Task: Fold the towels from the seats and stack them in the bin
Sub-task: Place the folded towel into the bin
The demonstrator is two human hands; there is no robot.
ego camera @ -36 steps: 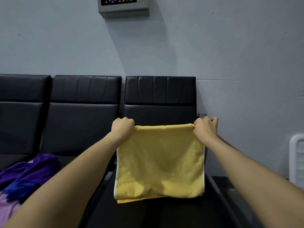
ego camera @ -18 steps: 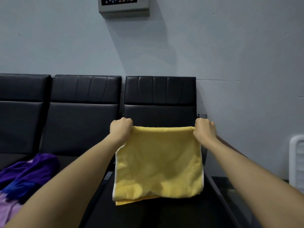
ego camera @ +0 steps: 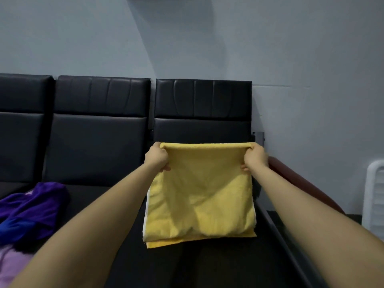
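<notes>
A yellow towel (ego camera: 200, 196) hangs folded in front of the right black seat (ego camera: 202, 113), its lower edge resting on the seat cushion. My left hand (ego camera: 156, 157) grips its top left corner and my right hand (ego camera: 255, 157) grips its top right corner, with the top edge stretched straight between them. A purple towel (ego camera: 35, 208) lies bunched on the seat at the left, with a pink towel (ego camera: 10, 265) at the lower left corner. At the right edge stands a white slatted bin (ego camera: 374, 194), only partly in view.
A row of black padded seats (ego camera: 99, 129) stands against a grey wall. A brown armrest (ego camera: 299, 181) runs along the right side of the right seat, between it and the white bin.
The view has tilted down and the wall panel has left the frame. Both hands have turned their grip at the top corners, with thumbs now showing below; the towel's lower part lies slacker on the seat.
</notes>
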